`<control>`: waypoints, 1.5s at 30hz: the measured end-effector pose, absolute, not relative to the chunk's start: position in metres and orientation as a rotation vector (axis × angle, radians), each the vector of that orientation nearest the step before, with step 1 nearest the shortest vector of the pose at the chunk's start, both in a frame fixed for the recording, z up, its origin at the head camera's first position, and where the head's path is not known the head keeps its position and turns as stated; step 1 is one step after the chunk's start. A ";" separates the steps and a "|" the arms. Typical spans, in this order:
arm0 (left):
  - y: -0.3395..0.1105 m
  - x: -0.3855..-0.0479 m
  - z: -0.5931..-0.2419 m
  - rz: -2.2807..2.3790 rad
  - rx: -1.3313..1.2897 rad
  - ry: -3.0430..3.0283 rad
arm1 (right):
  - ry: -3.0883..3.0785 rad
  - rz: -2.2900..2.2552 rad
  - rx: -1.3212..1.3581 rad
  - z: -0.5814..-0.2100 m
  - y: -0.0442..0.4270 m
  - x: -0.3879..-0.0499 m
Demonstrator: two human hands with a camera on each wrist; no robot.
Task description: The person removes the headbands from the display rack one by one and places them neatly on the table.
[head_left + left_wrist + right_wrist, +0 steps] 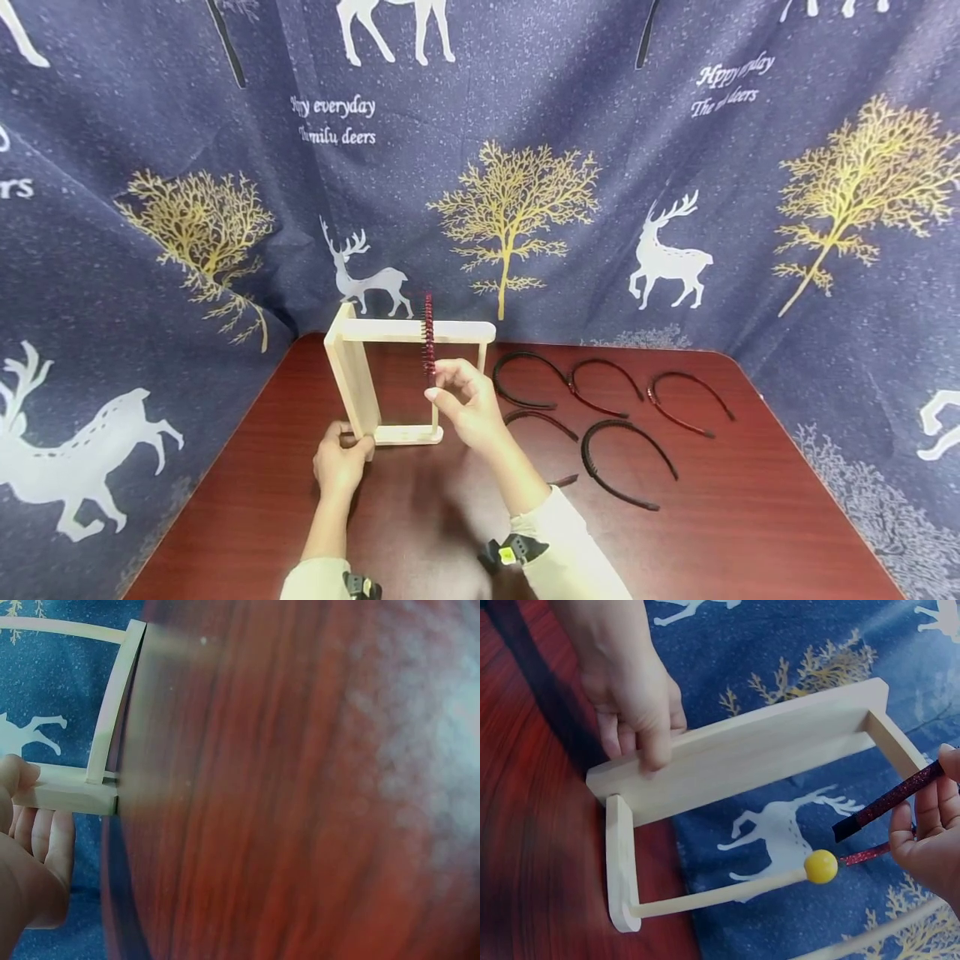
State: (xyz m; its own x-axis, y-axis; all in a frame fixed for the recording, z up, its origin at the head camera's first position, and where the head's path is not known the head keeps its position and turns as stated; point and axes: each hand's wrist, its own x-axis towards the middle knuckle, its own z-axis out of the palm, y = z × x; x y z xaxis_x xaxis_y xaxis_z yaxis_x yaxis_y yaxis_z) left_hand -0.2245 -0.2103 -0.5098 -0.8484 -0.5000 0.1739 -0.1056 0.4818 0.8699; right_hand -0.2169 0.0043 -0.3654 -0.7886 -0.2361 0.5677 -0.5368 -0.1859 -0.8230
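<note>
A pale wooden rack (352, 375) is held on the table, its wide board upright on the left and two arms reaching right. My left hand (341, 458) grips the board near its lower end, thumb on one face and fingers on the other. Between thumb and fingers, my right hand (468, 408) pinches a dark red glittery headband (429, 337) in front of the rack. In the right wrist view, a dowel (720, 892) with a yellow ball (821, 866) on its tip extends from one arm. The headband's dark ends are near that ball; whether they touch it cannot be told.
Several black and dark red headbands lie on the table right of the rack, among them a black one (588, 458) and a red one (651, 398). The right forearm partly covers some. A blue curtain (465, 100) with deer and trees hangs behind the brown table (750, 517).
</note>
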 end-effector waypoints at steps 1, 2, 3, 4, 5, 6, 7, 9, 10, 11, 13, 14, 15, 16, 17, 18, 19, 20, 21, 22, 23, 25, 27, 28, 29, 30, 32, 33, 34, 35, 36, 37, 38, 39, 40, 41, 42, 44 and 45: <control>-0.210 -0.225 -0.510 -1.324 0.507 -2.329 | -1.847 2.086 0.893 -0.365 0.007 -0.216; -0.210 -0.225 -0.510 -1.327 0.505 -2.331 | -1.847 2.088 0.879 -0.366 0.009 -0.216; -0.210 -0.225 -0.509 -1.326 0.507 -2.333 | -1.845 2.092 0.862 -0.366 0.011 -0.216; -0.210 -0.225 -0.509 -1.325 0.504 -2.334 | -1.844 2.094 0.844 -0.365 0.013 -0.215; -0.209 -0.225 -0.509 -1.325 0.503 -2.334 | -1.839 2.100 0.829 -0.365 0.015 -0.215; -0.209 -0.225 -0.508 -1.325 0.500 -2.336 | -1.833 2.106 0.818 -0.364 0.017 -0.214; -0.209 -0.225 -0.508 -1.326 0.499 -2.336 | -1.830 2.108 0.805 -0.364 0.019 -0.214; -0.209 -0.226 -0.508 -1.325 0.496 -2.336 | -1.826 2.091 0.782 -0.363 0.023 -0.212; -0.209 -0.226 -0.507 -1.331 0.497 -2.334 | -1.824 2.082 0.774 -0.362 0.024 -0.212; -0.209 -0.226 -0.507 -1.334 0.499 -2.332 | -1.820 2.076 0.768 -0.363 0.025 -0.211; -0.209 -0.226 -0.507 -1.334 0.504 -2.331 | -1.807 2.075 0.758 -0.363 0.028 -0.210; -0.209 -0.225 -0.507 -1.335 0.504 -2.330 | -1.798 2.076 0.754 -0.363 0.029 -0.210; -0.209 -0.225 -0.507 -1.335 0.506 -2.330 | -1.785 2.086 0.754 -0.364 0.031 -0.210; -0.209 -0.225 -0.507 -1.334 0.506 -2.331 | -1.773 2.090 0.759 -0.365 0.032 -0.210; -0.209 -0.225 -0.507 -1.329 0.507 -2.334 | -1.759 2.098 0.766 -0.368 0.034 -0.211; -0.209 -0.224 -0.507 -1.329 0.509 -2.336 | -1.748 2.096 0.775 -0.369 0.035 -0.212; -0.210 -0.224 -0.507 -1.332 0.513 -2.337 | -1.740 2.088 0.785 -0.373 0.037 -0.214; -0.210 -0.224 -0.507 -1.333 0.514 -2.338 | -1.732 2.084 0.796 -0.376 0.039 -0.215; -0.210 -0.223 -0.507 -1.334 0.519 -2.337 | -1.726 2.074 0.806 -0.379 0.041 -0.217; -0.210 -0.223 -0.507 -1.336 0.522 -2.338 | -1.725 2.054 0.814 -0.383 0.043 -0.219; -0.210 -0.223 -0.507 -1.340 0.524 -2.338 | -1.719 2.044 0.818 -0.386 0.045 -0.221; -0.210 -0.223 -0.507 -1.344 0.524 -2.343 | -1.700 2.027 0.827 -0.391 0.049 -0.224; -0.210 -0.223 -0.507 -1.351 0.520 -2.345 | -1.678 2.010 0.838 -0.393 0.053 -0.225; -0.209 -0.223 -0.506 -1.353 0.515 -2.347 | -1.664 2.006 0.846 -0.394 0.055 -0.225; -0.209 -0.223 -0.506 -1.358 0.514 -2.347 | -1.651 2.003 0.850 -0.394 0.056 -0.226; -0.209 -0.223 -0.506 -1.363 0.510 -2.347 | -1.642 1.997 0.852 -0.395 0.059 -0.226; -0.209 -0.223 -0.506 -1.368 0.508 -2.343 | -1.629 1.995 0.854 -0.396 0.063 -0.227; -0.209 -0.223 -0.506 -1.368 0.506 -2.342 | -1.623 1.997 0.851 -0.396 0.065 -0.226; -0.208 -0.223 -0.506 -1.371 0.502 -2.343 | -1.615 2.006 0.847 -0.397 0.068 -0.226; -0.208 -0.224 -0.506 -1.365 0.503 -2.341 | -1.609 2.012 0.844 -0.397 0.070 -0.226; -0.208 -0.224 -0.506 -1.358 0.502 -2.340 | -1.603 2.023 0.839 -0.398 0.073 -0.225; -0.208 -0.224 -0.506 -1.353 0.503 -2.337 | -1.597 2.035 0.838 -0.399 0.075 -0.225; -0.208 -0.224 -0.506 -1.349 0.501 -2.338 | -1.596 2.041 0.831 -0.399 0.078 -0.225; -0.208 -0.224 -0.506 -1.350 0.499 -2.339 | -1.601 2.044 0.820 -0.400 0.081 -0.224; -0.208 -0.223 -0.506 -1.346 0.500 -2.339 | -1.605 2.044 0.815 -0.401 0.084 -0.224; -0.208 -0.223 -0.506 -1.344 0.502 -2.338 | -1.614 2.042 0.801 -0.402 0.087 -0.224; -0.208 -0.223 -0.506 -1.346 0.502 -2.339 | -1.624 2.037 0.785 -0.403 0.089 -0.223; -0.207 -0.223 -0.506 -1.345 0.506 -2.336 | -1.645 2.037 0.751 -0.405 0.095 -0.222; -0.207 -0.223 -0.506 -1.341 0.508 -2.333 | -1.655 2.035 0.726 -0.406 0.098 -0.222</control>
